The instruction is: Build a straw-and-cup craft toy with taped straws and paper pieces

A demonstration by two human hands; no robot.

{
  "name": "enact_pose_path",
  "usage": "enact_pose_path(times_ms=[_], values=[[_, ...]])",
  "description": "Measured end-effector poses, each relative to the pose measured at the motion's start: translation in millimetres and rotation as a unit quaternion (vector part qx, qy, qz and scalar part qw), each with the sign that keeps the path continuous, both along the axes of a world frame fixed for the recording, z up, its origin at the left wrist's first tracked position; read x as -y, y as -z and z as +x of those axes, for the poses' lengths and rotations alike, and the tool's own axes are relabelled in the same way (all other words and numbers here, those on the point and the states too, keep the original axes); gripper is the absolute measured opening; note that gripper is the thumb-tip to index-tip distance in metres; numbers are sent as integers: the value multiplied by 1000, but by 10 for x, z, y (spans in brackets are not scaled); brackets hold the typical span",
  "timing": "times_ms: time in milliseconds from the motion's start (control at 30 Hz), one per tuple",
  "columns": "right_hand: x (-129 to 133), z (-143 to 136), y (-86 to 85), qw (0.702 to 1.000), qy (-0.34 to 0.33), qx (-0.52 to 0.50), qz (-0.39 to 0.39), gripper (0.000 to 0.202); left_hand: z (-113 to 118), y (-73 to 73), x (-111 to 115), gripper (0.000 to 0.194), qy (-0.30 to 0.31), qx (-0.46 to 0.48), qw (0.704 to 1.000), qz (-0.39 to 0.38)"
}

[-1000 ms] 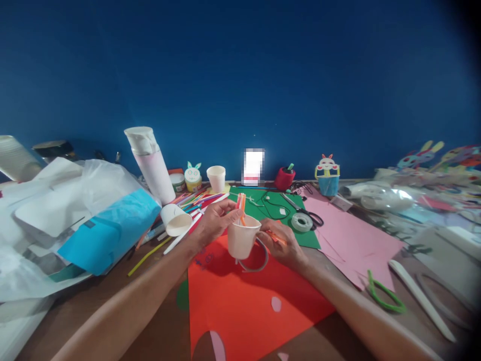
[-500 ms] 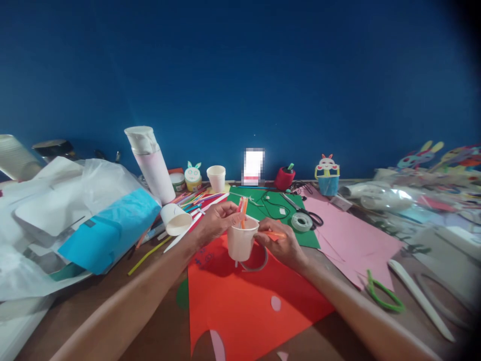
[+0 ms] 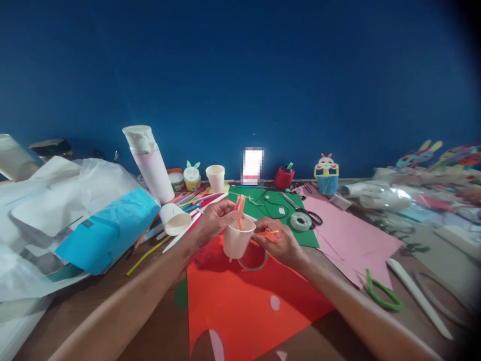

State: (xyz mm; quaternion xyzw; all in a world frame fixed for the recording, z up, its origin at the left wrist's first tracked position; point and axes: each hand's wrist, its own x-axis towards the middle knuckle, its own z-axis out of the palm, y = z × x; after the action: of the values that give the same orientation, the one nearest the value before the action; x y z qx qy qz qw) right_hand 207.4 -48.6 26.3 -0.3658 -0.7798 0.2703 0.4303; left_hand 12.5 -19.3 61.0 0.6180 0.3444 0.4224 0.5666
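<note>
A white paper cup (image 3: 238, 243) is held up over the red paper, tilted slightly. My left hand (image 3: 220, 220) is closed at its rim, thumb and fingers against upright orange and red straw-like sticks (image 3: 241, 208) that stand out of the cup's mouth. What the fingertips inside the cup touch is hidden. On the other side, my right hand (image 3: 280, 240) pinches a thin orange stick (image 3: 268, 232) lying level, its fingertips at the cup's right rim. A small pale tip pokes out below the cup's base.
Red paper (image 3: 240, 301) lies beneath my hands, with a clear round ring (image 3: 263, 263) on it. Beyond are green paper (image 3: 248, 193), scissors (image 3: 315, 218) and a tape roll (image 3: 300, 220). A plastic bag (image 3: 90, 180) is at left; pink paper (image 3: 353, 230) at right.
The cup has shifted slightly left and tilted more, its base swinging left. The orange stick in my right hand shows longer and more level.
</note>
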Motion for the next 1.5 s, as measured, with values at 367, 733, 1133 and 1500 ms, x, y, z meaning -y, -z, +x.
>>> enact_pose_path(times_ms=[367, 733, 1133, 1500], values=[[33, 14, -2, 990, -10, -115, -87, 8, -50, 38, -61, 26, -24, -14, 1000, 4], [-7, -16, -6, 995, 15, -79, -54, 20, -17, -14, -13, 25, -23, -12, 1000, 3], [-28, -30, 18, 994, 25, -92, -56, 12, -31, -20, -21, 27, -12, -24, 1000, -2], [-67, -37, 84, 991, 68, -93, -72, 15, -251, -3, -158, 27, 86, 4, 989, -117]])
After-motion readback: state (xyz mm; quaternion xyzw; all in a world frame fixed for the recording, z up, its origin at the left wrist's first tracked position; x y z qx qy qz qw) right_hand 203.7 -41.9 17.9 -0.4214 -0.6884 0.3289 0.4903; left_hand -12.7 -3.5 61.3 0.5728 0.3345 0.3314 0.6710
